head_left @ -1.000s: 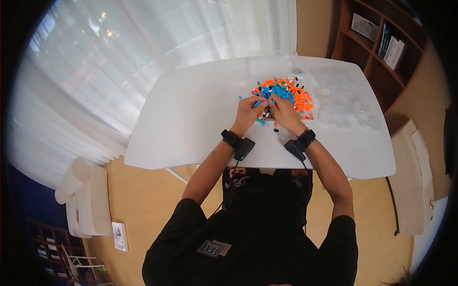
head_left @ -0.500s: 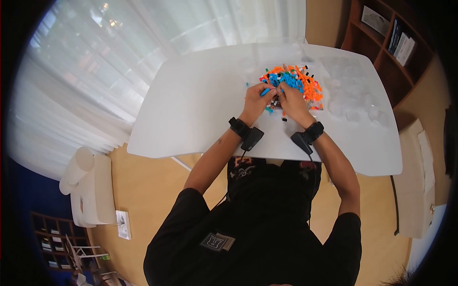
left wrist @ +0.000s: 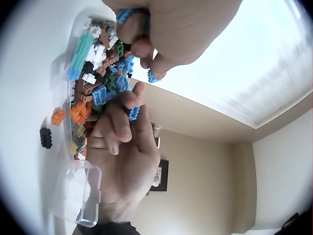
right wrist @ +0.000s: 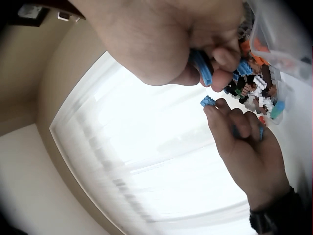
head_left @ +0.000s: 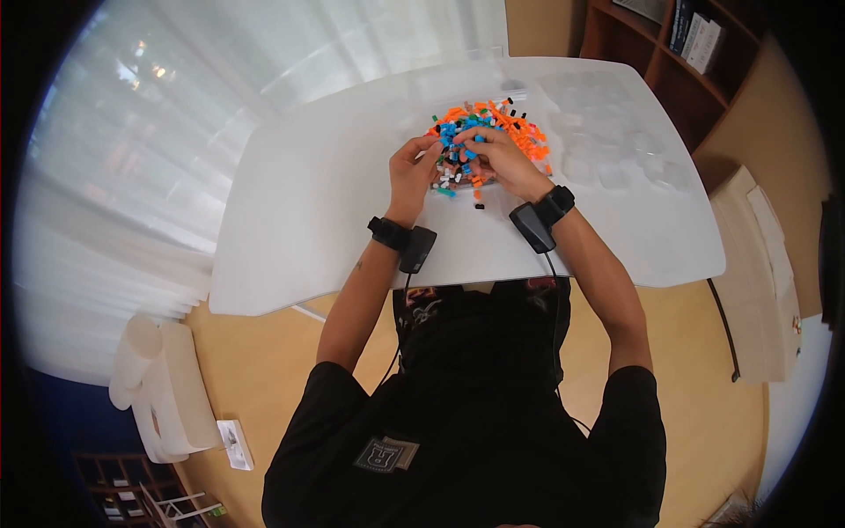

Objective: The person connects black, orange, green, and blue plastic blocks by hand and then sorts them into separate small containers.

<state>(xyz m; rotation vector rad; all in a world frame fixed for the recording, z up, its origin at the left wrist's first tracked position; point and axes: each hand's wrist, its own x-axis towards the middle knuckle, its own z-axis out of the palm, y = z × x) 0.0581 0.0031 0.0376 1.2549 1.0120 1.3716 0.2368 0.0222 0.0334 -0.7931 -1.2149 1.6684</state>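
Observation:
My left hand (head_left: 412, 180) is at the near left side of a pile of small building bricks (head_left: 532, 141). Its thumb and fingertip pinch a small blue brick (right wrist: 208, 101), and a longer blue piece (left wrist: 126, 15) is tucked in its curled fingers. Over the pile, a short gap away, is my right hand (head_left: 513, 165). A blue brick (right wrist: 201, 68) sits between its thumb and fingers. Orange, blue, white, brown, green and black bricks fill a shallow clear tray (left wrist: 71, 100). A teal-and-blue stack of bricks (left wrist: 80, 56) lies at the tray's edge.
Loose on the white table (head_left: 308, 194) near the tray are an orange brick (left wrist: 58, 117) and a black brick (left wrist: 45, 138). Clear plastic containers (head_left: 607, 158) stand on the right. One clear box (left wrist: 78, 193) is close to the right wrist.
Both hands had their fingertips together over the near side of the pile. Now they have parted, the left hand to the left, each with blue bricks. The head view has also shifted.

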